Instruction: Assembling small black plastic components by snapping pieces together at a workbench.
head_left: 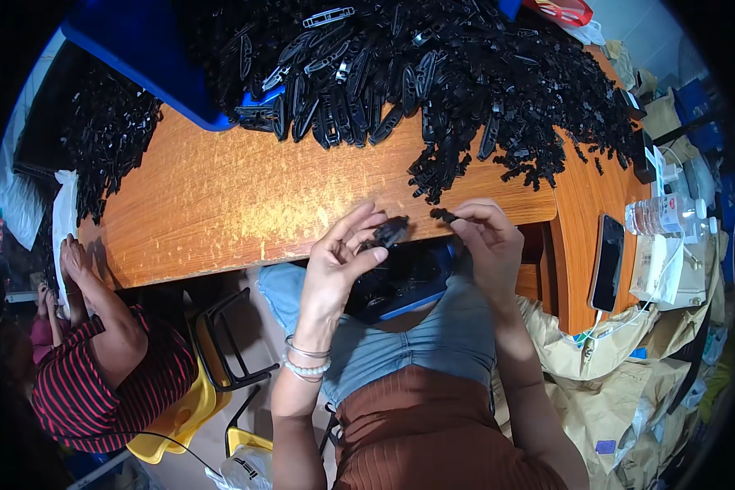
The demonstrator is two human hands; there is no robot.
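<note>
The left hand [341, 257] pinches a black plastic clip [388, 233] with fingers half spread, while at its three o'clock the right hand [488, 241] pinches a smaller black piece [443, 216].

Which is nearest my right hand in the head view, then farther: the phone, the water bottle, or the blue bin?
From the right hand:
1. Phone, on the table to its right.
2. Water bottle, lying farther right, beyond the phone.
3. Blue bin, far upper left.

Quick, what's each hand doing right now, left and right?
Left hand: fingers closed on a black plastic part.
Right hand: fingers pinching a small black piece.
</note>
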